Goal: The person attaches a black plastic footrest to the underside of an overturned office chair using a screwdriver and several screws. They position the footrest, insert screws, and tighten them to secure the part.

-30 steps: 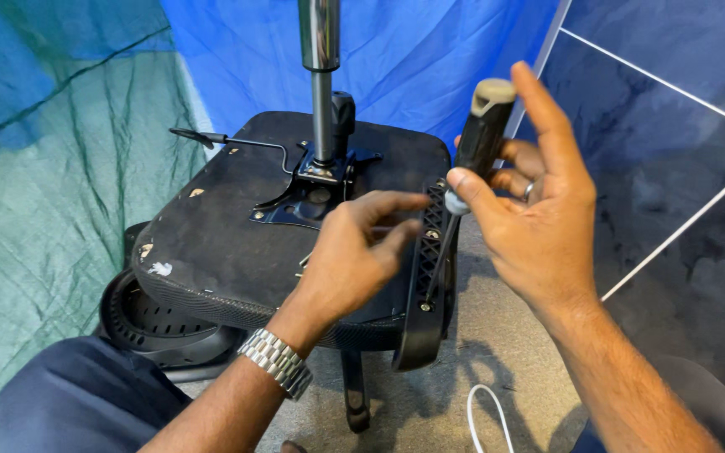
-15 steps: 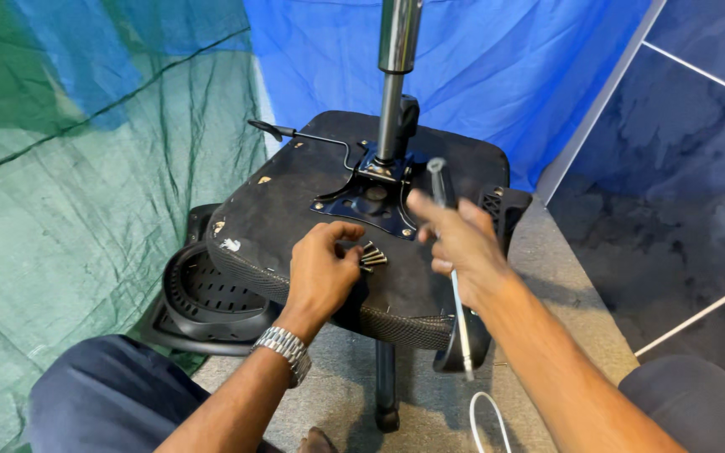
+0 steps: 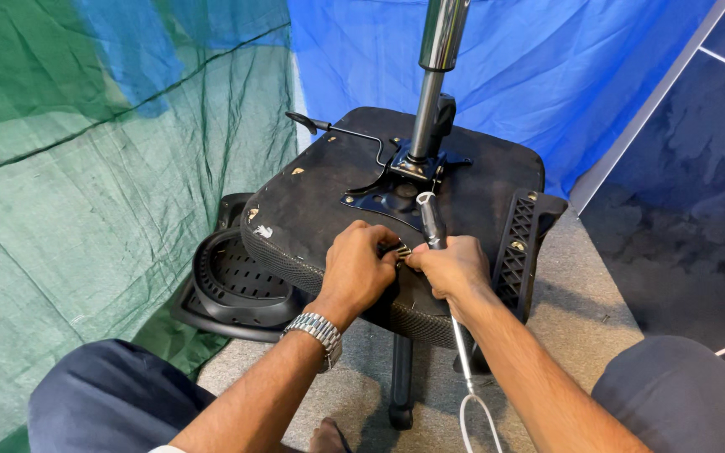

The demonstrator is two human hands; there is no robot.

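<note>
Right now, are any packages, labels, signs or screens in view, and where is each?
None in view: no package, label, sign or screen.
Only the upturned black chair seat, both hands at its near edge, and green and blue sheeting behind.

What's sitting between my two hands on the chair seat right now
In the head view, a small cluster of metal screws sits pinched between the left hand and the right hand, on the upturned seat's underside. The right hand also grips a screwdriver.
</note>
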